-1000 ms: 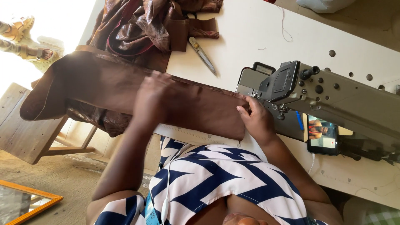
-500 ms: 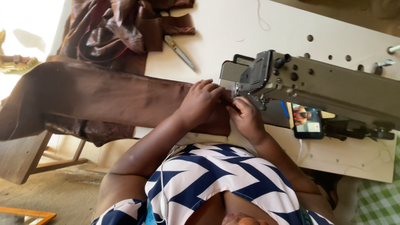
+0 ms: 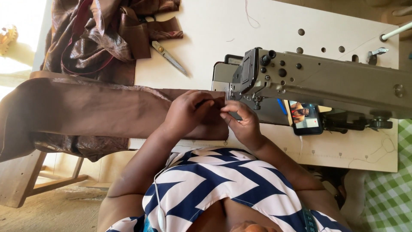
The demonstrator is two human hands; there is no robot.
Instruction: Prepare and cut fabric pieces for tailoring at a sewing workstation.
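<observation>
Left hand (image 3: 186, 112) and right hand (image 3: 242, 122) pinching edge of brown cloth (image 3: 98, 111), fingers closed on it, beside sewing machine (image 3: 317, 81) needle on white table (image 3: 206, 38). Cloth looking soft, light, limp; best gripped near edge. Scissors (image 3: 169, 57) lying behind.

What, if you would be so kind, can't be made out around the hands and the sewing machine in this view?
- Needle and presser foot: head view, hidden behind the sewing machine head and the right hand.
- Fabric edge being handled: covered by the left hand on the brown fabric.
- Phone screen: too small, partly under the machine arm.
- Scissors handles: tucked under the crumpled cloth pile.
</observation>
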